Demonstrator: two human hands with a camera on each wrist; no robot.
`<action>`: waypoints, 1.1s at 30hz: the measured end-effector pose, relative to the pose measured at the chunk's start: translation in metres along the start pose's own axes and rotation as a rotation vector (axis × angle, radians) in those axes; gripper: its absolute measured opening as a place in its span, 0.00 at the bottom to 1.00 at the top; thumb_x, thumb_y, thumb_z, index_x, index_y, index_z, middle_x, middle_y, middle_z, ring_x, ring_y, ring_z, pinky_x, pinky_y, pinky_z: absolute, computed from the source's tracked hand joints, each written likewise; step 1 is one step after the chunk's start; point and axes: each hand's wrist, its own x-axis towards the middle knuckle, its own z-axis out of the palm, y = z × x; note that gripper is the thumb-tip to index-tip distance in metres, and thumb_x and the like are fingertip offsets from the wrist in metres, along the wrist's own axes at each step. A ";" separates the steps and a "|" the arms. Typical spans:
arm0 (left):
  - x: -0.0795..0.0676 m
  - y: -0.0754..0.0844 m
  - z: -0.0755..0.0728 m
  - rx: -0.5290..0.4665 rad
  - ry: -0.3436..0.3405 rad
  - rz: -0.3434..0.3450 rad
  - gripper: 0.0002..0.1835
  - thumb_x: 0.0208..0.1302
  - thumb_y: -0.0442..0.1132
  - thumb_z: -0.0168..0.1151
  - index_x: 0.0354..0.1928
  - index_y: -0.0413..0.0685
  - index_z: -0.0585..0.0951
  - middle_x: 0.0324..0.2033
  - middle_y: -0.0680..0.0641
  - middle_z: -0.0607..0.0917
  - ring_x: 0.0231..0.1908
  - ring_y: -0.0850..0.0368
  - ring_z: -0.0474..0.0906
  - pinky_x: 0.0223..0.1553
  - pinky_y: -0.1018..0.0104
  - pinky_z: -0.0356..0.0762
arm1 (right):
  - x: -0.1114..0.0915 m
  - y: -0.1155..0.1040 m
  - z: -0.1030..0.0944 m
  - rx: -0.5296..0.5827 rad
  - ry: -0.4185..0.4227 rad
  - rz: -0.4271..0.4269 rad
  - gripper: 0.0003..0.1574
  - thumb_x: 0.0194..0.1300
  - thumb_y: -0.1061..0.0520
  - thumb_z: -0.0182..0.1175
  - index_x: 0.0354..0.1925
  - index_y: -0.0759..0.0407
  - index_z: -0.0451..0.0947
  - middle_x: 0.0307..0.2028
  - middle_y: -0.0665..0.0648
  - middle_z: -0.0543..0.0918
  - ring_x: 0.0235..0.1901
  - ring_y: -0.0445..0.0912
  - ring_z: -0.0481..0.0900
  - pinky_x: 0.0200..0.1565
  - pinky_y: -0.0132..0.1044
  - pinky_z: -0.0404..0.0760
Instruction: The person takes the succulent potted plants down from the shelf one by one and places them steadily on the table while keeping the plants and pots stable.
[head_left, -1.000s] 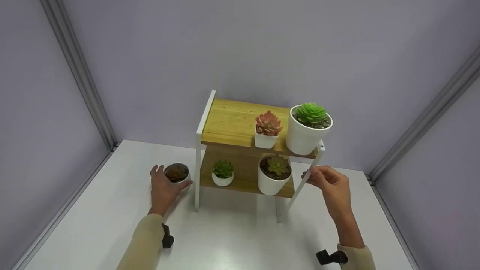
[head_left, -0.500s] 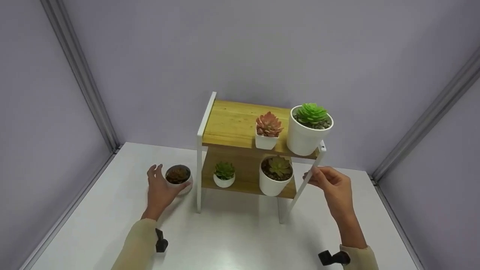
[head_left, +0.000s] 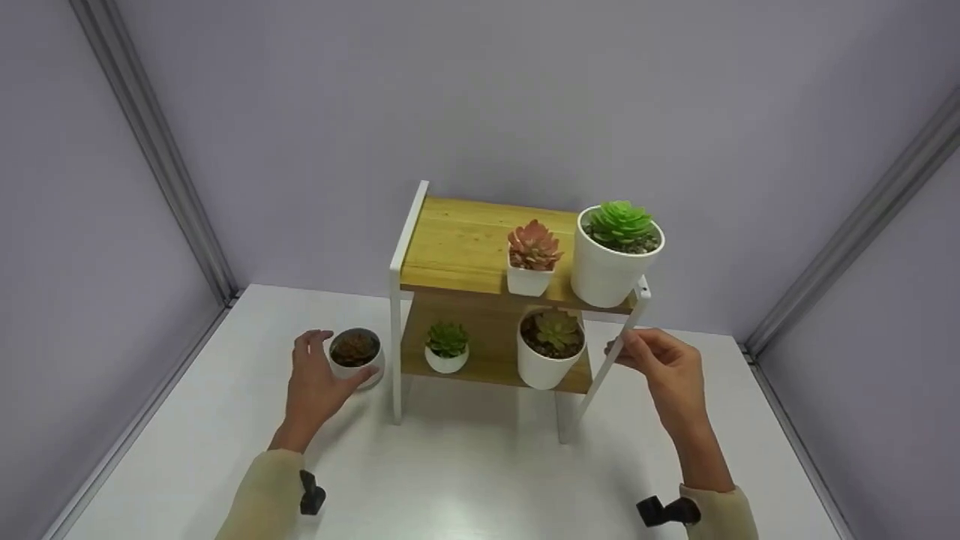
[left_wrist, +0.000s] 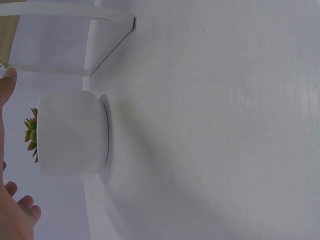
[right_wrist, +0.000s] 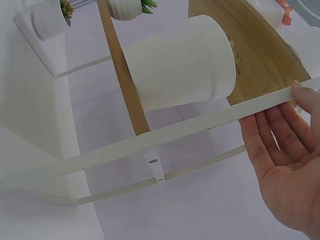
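My left hand (head_left: 317, 386) is spread around the small round white pot (head_left: 362, 377) with a brownish succulent, left of the two-tier plant stand (head_left: 457, 244). That pot stands upright on the table; in the left wrist view a gap shows between it and the fingers (left_wrist: 30, 210). The thumb (head_left: 364, 375) crosses in front of the pot in the head view. At the stand's right side, my right hand (head_left: 667, 375) pinches the white front leg (right_wrist: 200, 122) between thumb and fingers. The right wrist view shows the fingertips behind that leg, partly hidden.
On the upper shelf sit a red succulent (head_left: 534, 247) in a square white pot and a large white pot (head_left: 607, 274) with a bright green succulent. Below are a small green succulent (head_left: 448, 340) and a white pot (head_left: 541, 373). Grey-purple walls (head_left: 487, 90) enclose the white table (head_left: 465, 480).
My left hand has drawn a little left and toward me, its fingers moving away from the pot. The right hand keeps its grip on the stand's leg. The view shifts slightly.
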 end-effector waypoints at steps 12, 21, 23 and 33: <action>-0.005 0.016 -0.019 0.016 0.021 0.071 0.59 0.51 0.68 0.69 0.76 0.43 0.55 0.69 0.36 0.61 0.69 0.37 0.63 0.64 0.41 0.71 | -0.001 0.001 0.000 0.002 0.010 -0.002 0.16 0.70 0.57 0.60 0.44 0.71 0.81 0.37 0.63 0.88 0.39 0.51 0.88 0.47 0.40 0.86; -0.013 0.034 -0.037 -0.096 0.058 0.078 0.58 0.51 0.67 0.69 0.76 0.47 0.53 0.64 0.40 0.72 0.66 0.41 0.68 0.64 0.40 0.70 | 0.001 0.003 -0.003 -0.018 -0.031 -0.020 0.16 0.70 0.56 0.59 0.45 0.70 0.81 0.38 0.59 0.87 0.40 0.50 0.89 0.49 0.39 0.86; -0.015 0.039 -0.040 -0.117 0.074 0.098 0.55 0.51 0.66 0.70 0.73 0.46 0.57 0.62 0.40 0.74 0.65 0.42 0.69 0.63 0.42 0.71 | 0.001 0.003 -0.003 -0.020 -0.032 -0.021 0.16 0.71 0.56 0.59 0.45 0.70 0.81 0.38 0.59 0.87 0.40 0.50 0.89 0.48 0.39 0.86; -0.020 0.062 -0.049 -0.150 0.194 0.260 0.42 0.50 0.52 0.77 0.65 0.43 0.73 0.57 0.39 0.73 0.53 0.47 0.76 0.55 0.49 0.78 | 0.001 0.004 -0.003 -0.027 -0.028 -0.012 0.18 0.70 0.54 0.60 0.46 0.69 0.81 0.38 0.58 0.87 0.41 0.50 0.88 0.49 0.40 0.86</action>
